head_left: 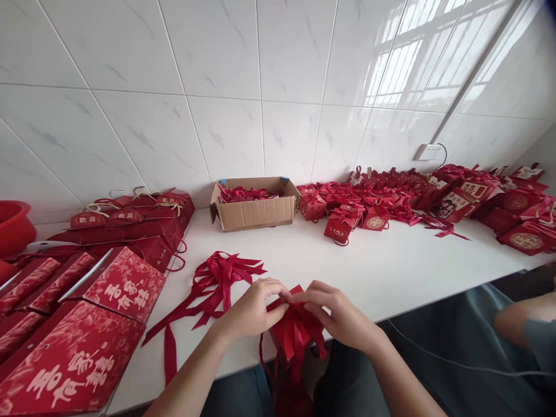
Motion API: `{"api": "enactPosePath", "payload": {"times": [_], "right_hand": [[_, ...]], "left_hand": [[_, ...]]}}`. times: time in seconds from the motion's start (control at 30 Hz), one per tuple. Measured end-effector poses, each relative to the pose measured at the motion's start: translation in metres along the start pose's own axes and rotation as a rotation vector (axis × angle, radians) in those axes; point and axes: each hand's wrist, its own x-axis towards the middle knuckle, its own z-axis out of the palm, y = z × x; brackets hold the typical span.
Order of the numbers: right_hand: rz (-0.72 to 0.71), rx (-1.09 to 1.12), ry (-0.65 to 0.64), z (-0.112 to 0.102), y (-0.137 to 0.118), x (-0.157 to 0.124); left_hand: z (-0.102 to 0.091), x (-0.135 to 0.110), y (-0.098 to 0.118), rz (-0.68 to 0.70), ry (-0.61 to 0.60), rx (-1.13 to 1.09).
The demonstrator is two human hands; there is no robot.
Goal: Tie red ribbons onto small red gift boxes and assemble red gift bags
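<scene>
A small red gift box (pixel 290 340) with a red ribbon (pixel 299 330) on top sits at the near edge of the white table (pixel 391 260). My left hand (pixel 252 310) and my right hand (pixel 336 313) meet over the box, fingers pinched on the ribbon at its top. Ribbon tails hang down over the table edge toward my lap. A loose bundle of red ribbons (pixel 217 281) lies on the table just left of my left hand.
Large red printed boxes (pixel 87 324) and red bags (pixel 130 223) fill the left side. A cardboard box (pixel 254 204) with red ribbons stands at the back wall. Several small finished red boxes (pixel 391 200) spread along the back right. Another person's arm (pixel 521 324) shows at the right edge.
</scene>
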Motion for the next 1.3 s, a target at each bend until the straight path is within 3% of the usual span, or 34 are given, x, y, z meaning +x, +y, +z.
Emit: {"api": "enactPosePath", "payload": {"times": [0.1,0.27,0.67,1.3], "right_hand": [[-0.089,-0.257,-0.13,-0.001,0.002,-0.007],[-0.125,-0.481,-0.136,0.001,0.008,-0.011],[-0.146,-0.37,-0.111,0.002,0.012,-0.007],[-0.155,-0.334,-0.115,0.003,0.012,-0.008]], "left_hand": [[-0.007,0.001,-0.001,0.023,-0.011,0.111],[-0.013,0.005,-0.004,0.016,-0.056,0.143],[-0.011,0.004,-0.01,-0.031,-0.219,0.105],[-0.008,0.01,-0.008,-0.01,-0.267,-0.009]]}}
